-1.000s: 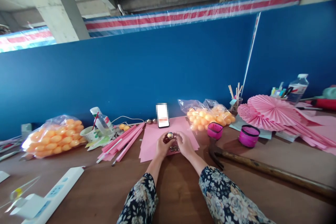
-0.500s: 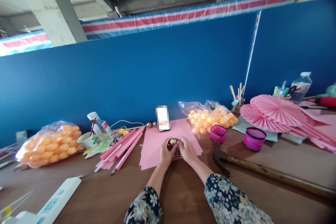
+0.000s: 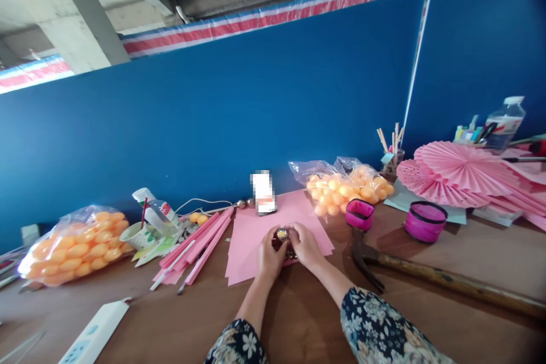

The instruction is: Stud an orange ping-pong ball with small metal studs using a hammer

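Note:
Just above the front of the pink paper sheets (image 3: 243, 250), my two hands are cupped close together around a small cluster of shiny metal balls. One silvery ball (image 3: 282, 234) shows on top, between the fingertips; more small balls (image 3: 292, 253) show below it, partly covered. My left hand (image 3: 270, 253) curls round the cluster from the left, thumb towards the middle. From the other side my right hand (image 3: 305, 245) closes on it with bent fingers. Behind the hands a phone (image 3: 265, 196), its screen blurred out, leans upright on the paper. Two further metal balls (image 3: 241, 203) lie left of the phone.
Bags of orange balls (image 3: 81, 247) (image 3: 341, 190) lie left and right. A hammer (image 3: 443, 278) and magenta bands (image 3: 425, 222) sit at right, before pink paper fans (image 3: 460, 173). Pink strips (image 3: 198, 244), a paper cup (image 3: 139, 235) and a power strip (image 3: 96, 333) are on the left.
The camera view has tilted and shifted slightly. My hands stay cupped around the metal balls in nearly the same place on the pink paper.

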Tool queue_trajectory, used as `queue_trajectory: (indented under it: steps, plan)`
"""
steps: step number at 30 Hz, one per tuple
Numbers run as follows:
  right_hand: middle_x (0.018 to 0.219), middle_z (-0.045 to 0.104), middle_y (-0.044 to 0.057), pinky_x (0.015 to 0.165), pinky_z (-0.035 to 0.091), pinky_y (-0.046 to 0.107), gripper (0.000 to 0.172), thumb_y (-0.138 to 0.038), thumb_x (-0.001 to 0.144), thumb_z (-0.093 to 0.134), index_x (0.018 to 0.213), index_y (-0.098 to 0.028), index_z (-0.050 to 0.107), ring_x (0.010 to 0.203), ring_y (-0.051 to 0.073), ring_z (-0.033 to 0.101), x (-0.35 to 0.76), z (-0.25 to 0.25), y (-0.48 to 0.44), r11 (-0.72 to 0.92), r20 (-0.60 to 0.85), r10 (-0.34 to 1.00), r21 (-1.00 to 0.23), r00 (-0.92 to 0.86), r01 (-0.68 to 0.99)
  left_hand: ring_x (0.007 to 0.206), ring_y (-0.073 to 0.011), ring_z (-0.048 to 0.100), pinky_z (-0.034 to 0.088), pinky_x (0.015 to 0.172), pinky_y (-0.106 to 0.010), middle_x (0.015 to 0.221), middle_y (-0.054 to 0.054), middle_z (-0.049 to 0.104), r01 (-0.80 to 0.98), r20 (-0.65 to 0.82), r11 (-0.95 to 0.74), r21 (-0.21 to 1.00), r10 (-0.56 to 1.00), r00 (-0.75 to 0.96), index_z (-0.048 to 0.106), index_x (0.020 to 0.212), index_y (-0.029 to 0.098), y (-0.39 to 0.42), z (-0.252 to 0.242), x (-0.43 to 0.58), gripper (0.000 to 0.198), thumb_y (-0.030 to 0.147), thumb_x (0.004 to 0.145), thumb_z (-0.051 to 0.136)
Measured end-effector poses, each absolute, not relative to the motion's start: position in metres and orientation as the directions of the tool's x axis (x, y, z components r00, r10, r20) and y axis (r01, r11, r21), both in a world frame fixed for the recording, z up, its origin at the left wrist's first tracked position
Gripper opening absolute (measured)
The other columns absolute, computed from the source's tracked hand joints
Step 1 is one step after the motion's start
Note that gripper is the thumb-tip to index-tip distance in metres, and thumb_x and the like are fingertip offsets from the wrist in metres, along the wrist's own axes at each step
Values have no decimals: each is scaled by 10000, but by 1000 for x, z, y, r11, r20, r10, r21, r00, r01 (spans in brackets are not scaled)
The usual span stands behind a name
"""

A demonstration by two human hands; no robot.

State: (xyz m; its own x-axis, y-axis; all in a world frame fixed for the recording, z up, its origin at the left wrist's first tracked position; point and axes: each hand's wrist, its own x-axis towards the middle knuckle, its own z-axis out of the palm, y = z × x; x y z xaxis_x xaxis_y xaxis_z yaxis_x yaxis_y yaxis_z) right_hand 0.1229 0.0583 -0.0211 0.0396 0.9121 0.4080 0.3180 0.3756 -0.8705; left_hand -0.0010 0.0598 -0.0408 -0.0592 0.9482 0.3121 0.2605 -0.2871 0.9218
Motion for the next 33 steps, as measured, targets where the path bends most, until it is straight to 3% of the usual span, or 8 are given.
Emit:
queue_trajectory:
  steps: [33]
  plan:
    - [900, 644, 52, 784, 438, 296, 204, -147, 781, 403, 877, -186, 578, 861, 173, 588, 125, -20, 56, 348, 380, 925, -870, 23, 348, 783, -182, 610, 480, 732, -320, 937, -84, 644, 375, 318, -279, 884, 947, -43, 538, 1068, 156, 55, -33, 0, 408, 217, 669, 599]
